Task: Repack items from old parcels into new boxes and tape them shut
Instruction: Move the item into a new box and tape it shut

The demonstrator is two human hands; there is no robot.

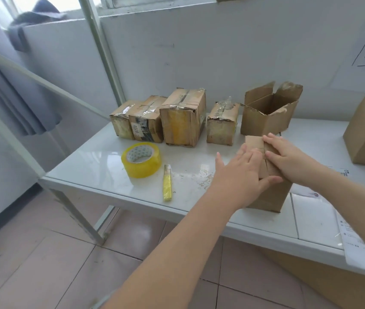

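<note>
Both hands are pressing flat, fingers straight, on the closed top flaps of the small box [270, 197]: left hand [241, 172] beside right hand [288, 157]. The box is standing near the table [101, 170] front edge. Tape roll [141, 160] and yellow cutter [167, 186] are lying left of it; four taped old parcels [182, 121] and an open box [266, 117] are sitting behind.

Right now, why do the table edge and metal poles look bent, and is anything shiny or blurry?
Head view: the wide-angle lens bows the metal poles and the table edge; daylight from the window leaves a pale sheen by the tape roll; shadows are faint; the left hand and right hand on the box look sharp, the far left edge smeared.
</note>
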